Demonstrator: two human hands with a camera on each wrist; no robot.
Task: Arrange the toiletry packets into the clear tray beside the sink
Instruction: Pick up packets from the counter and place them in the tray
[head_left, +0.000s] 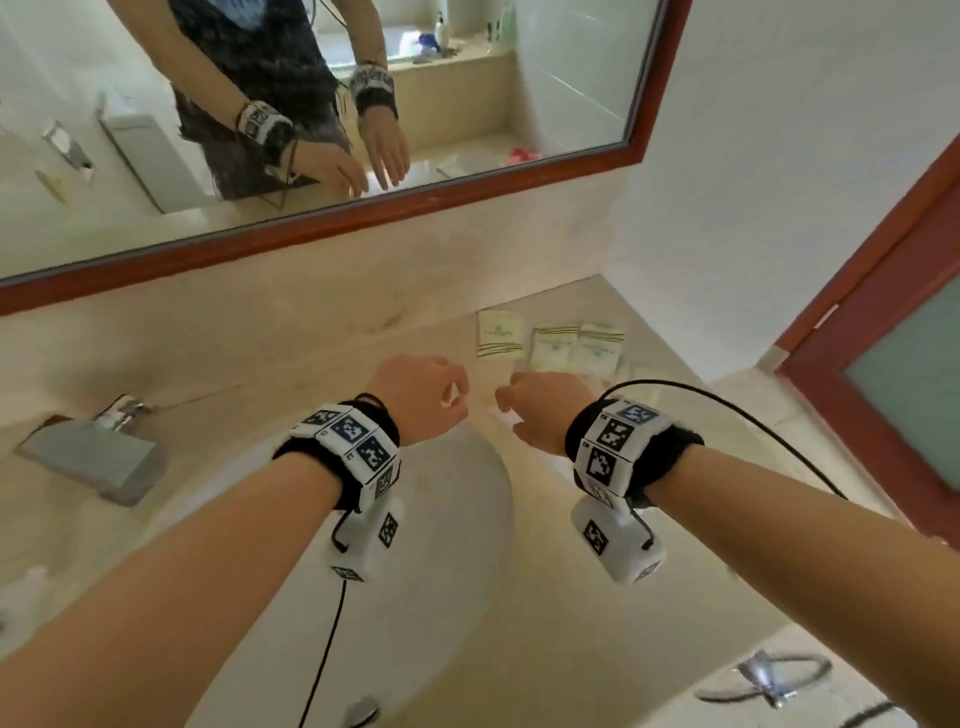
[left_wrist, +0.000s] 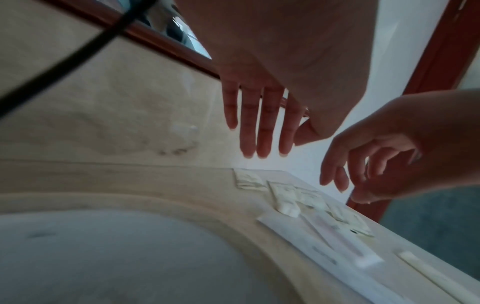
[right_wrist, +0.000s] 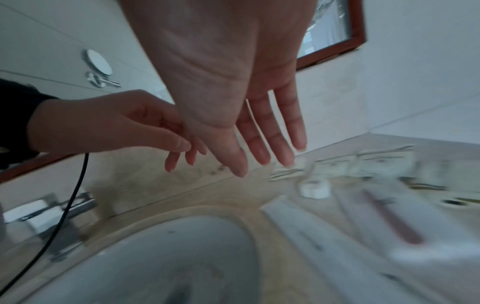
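A chrome tap (head_left: 98, 457) is sitting at the left edge of the head view on a beige stone counter (head_left: 291, 338), with the white basin (head_left: 441, 545) spreading across the lower middle. Above the basin's far rim, the left hand (head_left: 418, 397) is hovering with its fingers straight and slightly spread, gripping nothing; just to its right, the right hand (head_left: 535, 415) is hanging likewise, fingers loose and extended, also empty. Farther right, near the counter's back corner, cream toiletry packets (head_left: 553, 345) are lying flat in a row, apart from both hands. In the left wrist view, more flat white sachets (left_wrist: 319, 232) are lying at lower right beside the basin; whether a clear tray is under them cannot be told. A red-framed mirror (head_left: 332, 223) is running across the upper left, and a red door frame (head_left: 883, 291) is standing at the right edge.
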